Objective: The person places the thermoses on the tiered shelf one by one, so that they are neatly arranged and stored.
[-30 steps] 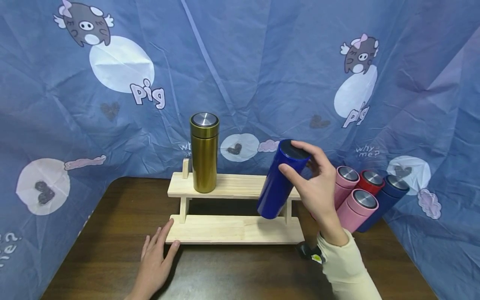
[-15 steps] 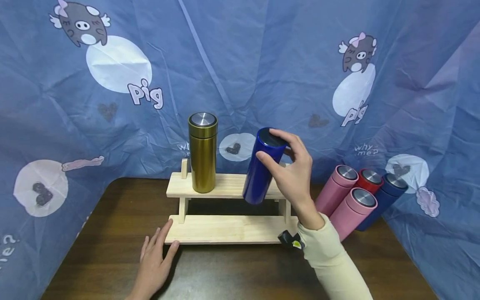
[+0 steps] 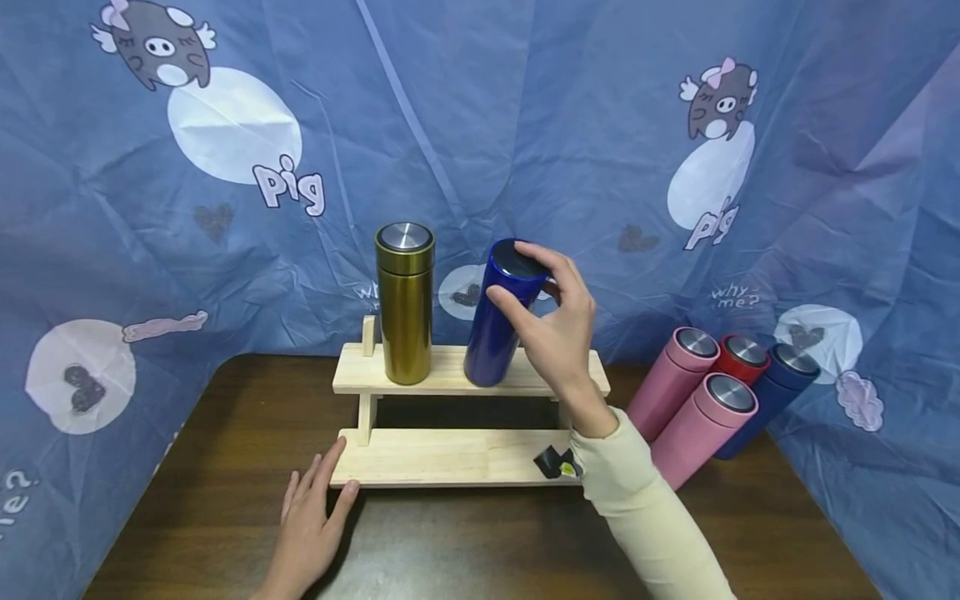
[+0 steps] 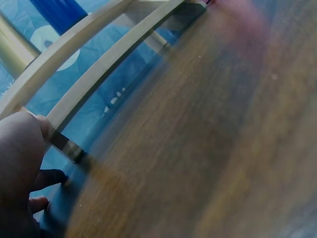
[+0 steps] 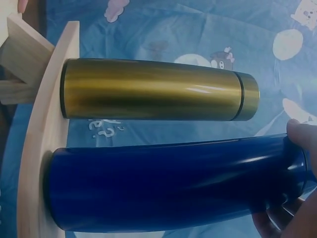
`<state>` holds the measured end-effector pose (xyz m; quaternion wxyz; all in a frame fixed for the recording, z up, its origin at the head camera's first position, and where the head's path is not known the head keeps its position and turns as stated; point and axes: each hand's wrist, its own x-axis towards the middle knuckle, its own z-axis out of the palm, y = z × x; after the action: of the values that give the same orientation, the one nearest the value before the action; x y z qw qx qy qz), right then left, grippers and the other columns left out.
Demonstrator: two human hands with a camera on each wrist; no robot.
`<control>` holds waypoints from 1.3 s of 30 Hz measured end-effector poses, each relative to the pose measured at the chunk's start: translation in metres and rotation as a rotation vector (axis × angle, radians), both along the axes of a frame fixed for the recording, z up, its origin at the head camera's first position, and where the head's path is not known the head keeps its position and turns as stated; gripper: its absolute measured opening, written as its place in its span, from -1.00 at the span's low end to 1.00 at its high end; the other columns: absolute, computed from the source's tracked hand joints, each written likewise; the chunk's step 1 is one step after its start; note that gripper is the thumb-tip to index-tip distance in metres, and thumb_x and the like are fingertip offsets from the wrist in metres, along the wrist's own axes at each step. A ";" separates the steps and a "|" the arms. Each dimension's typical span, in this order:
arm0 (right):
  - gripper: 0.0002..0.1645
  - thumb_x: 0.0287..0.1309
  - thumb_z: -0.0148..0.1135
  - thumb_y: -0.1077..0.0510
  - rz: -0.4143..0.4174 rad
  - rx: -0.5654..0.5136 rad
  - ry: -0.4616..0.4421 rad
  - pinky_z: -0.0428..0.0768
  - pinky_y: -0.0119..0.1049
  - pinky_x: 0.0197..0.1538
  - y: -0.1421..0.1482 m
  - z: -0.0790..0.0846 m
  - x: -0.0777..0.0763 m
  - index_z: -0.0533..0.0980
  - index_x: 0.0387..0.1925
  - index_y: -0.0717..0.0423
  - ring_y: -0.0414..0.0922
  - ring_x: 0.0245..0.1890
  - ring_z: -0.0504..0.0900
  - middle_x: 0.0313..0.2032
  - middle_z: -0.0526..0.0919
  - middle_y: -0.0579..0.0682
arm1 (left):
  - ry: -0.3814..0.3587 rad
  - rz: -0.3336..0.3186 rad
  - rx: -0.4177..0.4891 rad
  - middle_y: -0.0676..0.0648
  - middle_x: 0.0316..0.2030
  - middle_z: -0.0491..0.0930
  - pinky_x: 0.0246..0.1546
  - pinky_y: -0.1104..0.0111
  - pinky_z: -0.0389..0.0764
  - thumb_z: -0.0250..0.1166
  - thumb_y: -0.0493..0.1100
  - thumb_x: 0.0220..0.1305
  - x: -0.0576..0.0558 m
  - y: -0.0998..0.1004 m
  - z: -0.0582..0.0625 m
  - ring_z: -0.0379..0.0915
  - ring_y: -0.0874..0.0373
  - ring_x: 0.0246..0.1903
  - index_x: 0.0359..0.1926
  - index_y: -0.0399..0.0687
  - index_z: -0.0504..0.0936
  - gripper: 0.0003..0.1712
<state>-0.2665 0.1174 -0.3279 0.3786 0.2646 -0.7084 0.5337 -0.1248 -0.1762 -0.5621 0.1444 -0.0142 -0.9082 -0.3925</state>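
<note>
In the head view a glossy blue thermos bottle (image 3: 491,333) with a dark top leans slightly right over the upper shelf of a two-tier wooden stand (image 3: 450,457). My right hand (image 3: 555,333) grips it near the top, thumb in front and a finger over the cap. Its base is right at the shelf board in the right wrist view. A gold thermos bottle (image 3: 407,317) stands upright on the same shelf, to the left. My left hand (image 3: 311,521) lies with fingers spread at the lower board's left end, its fingertips at the board's edge.
To the right, two pink thermos bottles (image 3: 693,429), a red one (image 3: 742,360) and a dark blue one (image 3: 780,392) stand grouped on the brown wooden table (image 3: 465,542). A blue patterned cloth (image 3: 525,125) hangs behind the table.
My right hand has carried the blue thermos bottle left and up from in front of the stand's right side to the upper shelf, beside the gold one. My left hand has stayed put.
</note>
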 end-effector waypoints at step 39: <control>-0.24 0.28 0.64 0.18 0.035 0.082 -0.051 0.74 -0.03 0.18 -0.008 -0.006 -0.025 0.56 0.47 0.11 0.05 0.18 0.74 0.31 0.69 0.17 | -0.008 0.006 -0.007 -0.40 0.56 0.41 0.53 -0.51 -0.03 0.20 0.02 0.72 -0.002 -0.001 -0.002 0.24 -0.66 0.51 0.72 -0.01 0.24 -0.28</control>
<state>-0.2920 0.1094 -0.3336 0.3401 0.2784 -0.7343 0.5174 -0.1266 -0.1770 -0.5637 0.1419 -0.0105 -0.9103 -0.3887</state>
